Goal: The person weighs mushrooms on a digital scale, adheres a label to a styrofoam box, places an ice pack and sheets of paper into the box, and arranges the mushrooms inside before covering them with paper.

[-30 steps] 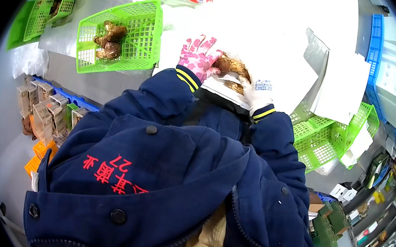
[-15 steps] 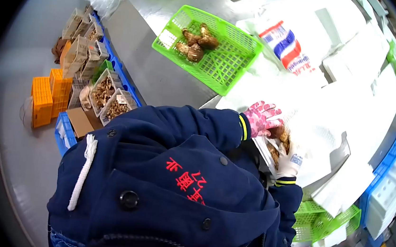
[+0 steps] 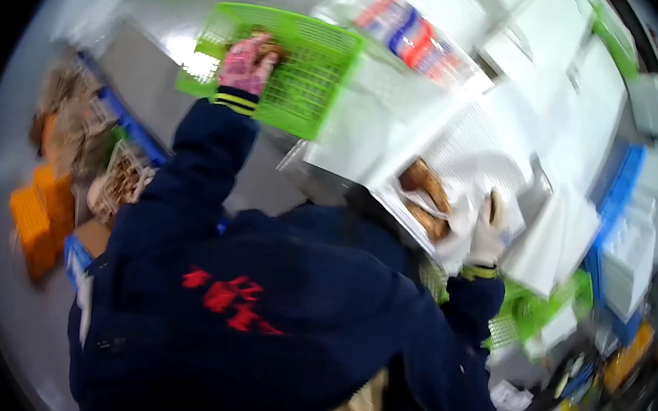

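Left hand [image 3: 245, 67] is in the green basket [image 3: 310, 77], fingers over the mushrooms [image 3: 271, 49] there; blur, can't tell if they're closed on one. Two brown mushroom pieces [image 3: 430, 203] lie in the white-lined tray [image 3: 387, 198], side by side, neither hand on them. Right hand [image 3: 488, 238] is just beside them at the white paper [image 3: 468, 195], fingers partly curled; can't tell what's pinched. Reads as work at the basket, with the tray pieces left lying unheld.
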Tool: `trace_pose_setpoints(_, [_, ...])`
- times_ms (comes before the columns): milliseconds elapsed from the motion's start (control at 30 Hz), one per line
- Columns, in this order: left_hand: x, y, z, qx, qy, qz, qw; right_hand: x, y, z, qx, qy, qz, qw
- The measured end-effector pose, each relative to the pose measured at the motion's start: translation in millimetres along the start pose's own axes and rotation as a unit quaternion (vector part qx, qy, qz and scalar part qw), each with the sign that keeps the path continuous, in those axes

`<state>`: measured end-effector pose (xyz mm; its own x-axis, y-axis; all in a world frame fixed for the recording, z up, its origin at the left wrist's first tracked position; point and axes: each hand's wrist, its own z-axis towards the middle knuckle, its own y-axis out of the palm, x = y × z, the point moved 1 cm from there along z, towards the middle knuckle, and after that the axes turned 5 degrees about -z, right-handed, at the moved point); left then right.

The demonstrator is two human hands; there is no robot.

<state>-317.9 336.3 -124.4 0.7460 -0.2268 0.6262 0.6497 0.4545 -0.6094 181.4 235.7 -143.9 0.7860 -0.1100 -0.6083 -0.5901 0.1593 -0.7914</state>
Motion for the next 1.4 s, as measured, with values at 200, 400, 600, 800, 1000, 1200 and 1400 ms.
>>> trace_pose_setpoints(200, [204.9, 186.8, -26.9, -0.259, 0.099, -0.087, 0.957, 80.9, -89.6, 48.4, 0.091, 0.176, 0.224, 0.954])
trace_pose_setpoints(400, [303.9, 283.6, -69.0, -0.344, 0.138, -0.088, 0.925, 142.2, -103.4, 78.6, 0.103, 0.112, -0.093, 0.984])
trace_pose_setpoints(600, [313.3, 306.7, -81.5, -0.318, 0.115, -0.124, 0.933, 125.0, -104.4, 53.1, 0.035, -0.066, -0.071, 0.995])
trace_pose_setpoints(800, [294.5, 304.6, -91.2, -0.277, 0.129, -0.125, 0.944, 108.2, -50.9, 33.5, -0.090, -0.193, -0.219, 0.952])
trace_pose_setpoints(1000, [275.9, 266.4, -93.4, -0.248, 0.114, -0.138, 0.952, 102.3, -42.4, 45.5, -0.383, 0.163, 0.067, 0.907])
trace_pose_setpoints(1200, [285.2, 218.0, -86.8, -0.259, -0.038, -0.217, 0.940, 91.7, -61.4, 29.3, -0.343, 0.197, 0.497, 0.773])
trace_pose_setpoints(1400, [340.1, 219.9, -113.2, -0.437, -0.281, -0.417, 0.746, 71.0, -83.1, 19.7, -0.230, 0.218, 0.641, 0.699])
